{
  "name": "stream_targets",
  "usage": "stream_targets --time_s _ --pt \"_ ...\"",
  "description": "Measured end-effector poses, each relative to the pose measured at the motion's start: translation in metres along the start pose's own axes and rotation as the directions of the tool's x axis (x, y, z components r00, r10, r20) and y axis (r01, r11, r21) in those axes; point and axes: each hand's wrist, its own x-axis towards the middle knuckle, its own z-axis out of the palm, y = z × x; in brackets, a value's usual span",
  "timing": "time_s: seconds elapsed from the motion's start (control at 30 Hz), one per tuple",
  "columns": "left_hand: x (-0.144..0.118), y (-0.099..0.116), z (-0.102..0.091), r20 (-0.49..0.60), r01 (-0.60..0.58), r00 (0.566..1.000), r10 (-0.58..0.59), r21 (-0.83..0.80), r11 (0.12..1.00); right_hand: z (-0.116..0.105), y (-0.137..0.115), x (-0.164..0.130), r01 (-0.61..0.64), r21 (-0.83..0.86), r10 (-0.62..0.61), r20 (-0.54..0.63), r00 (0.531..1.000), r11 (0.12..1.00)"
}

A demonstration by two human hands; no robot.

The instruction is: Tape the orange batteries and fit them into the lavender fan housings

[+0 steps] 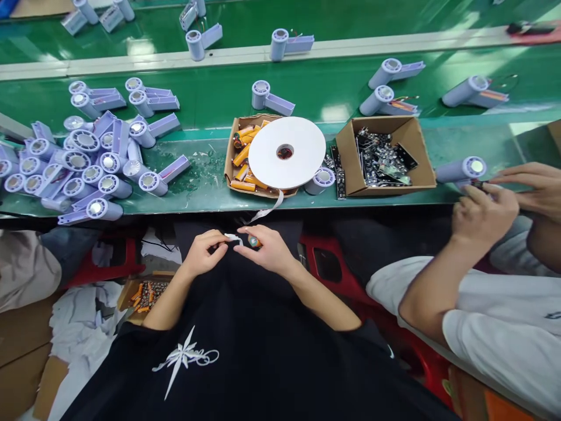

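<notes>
Tape strip (pixel 234 237), small and white, sat between both hands over the person's dark lap, at six o'clock from the white reel (pixel 302 153). In the head view, the left hand (pixel 202 252) was closed in a pinch on the strip's left end. The right hand (pixel 267 250) was curled around an orange battery cell (pixel 253 241), thumb and forefinger meeting the strip's right end. A white tail of tape (pixel 265 213) hung from the reel over the edge of the green surface (pixel 210 105). The reel lay on an open box of orange cells (pixel 240 158). At three o'clock from it stood a cardboard box of circuit boards (pixel 383 156). At nine o'clock lay a heap of lilac fan housings (pixel 87 164). More housings lay scattered at twelve o'clock, further back. At the far right, a co-worker's hands (pixel 504 202) held a housing (pixel 462 169).
</notes>
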Motion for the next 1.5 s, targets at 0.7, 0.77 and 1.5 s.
stream_targets --time_s 0.7,0.77,1.5 --pt "0.072 -0.076 0.076 0.070 0.498 0.867 -0.493 -0.127 0.858 -0.038 0.093 0.025 0.170 0.980 0.792 -0.186 0.582 0.105" --pt "0.069 -0.062 0.076 0.148 0.500 0.862 -0.485 -0.095 0.861 -0.042 0.100 0.013 0.156 0.987 0.761 -0.133 0.635 0.043" --pt "0.222 0.043 -0.025 0.371 -0.536 0.844 0.387 0.584 0.609 -0.117 0.008 0.009 -0.030 0.647 0.483 -0.536 0.692 0.762"
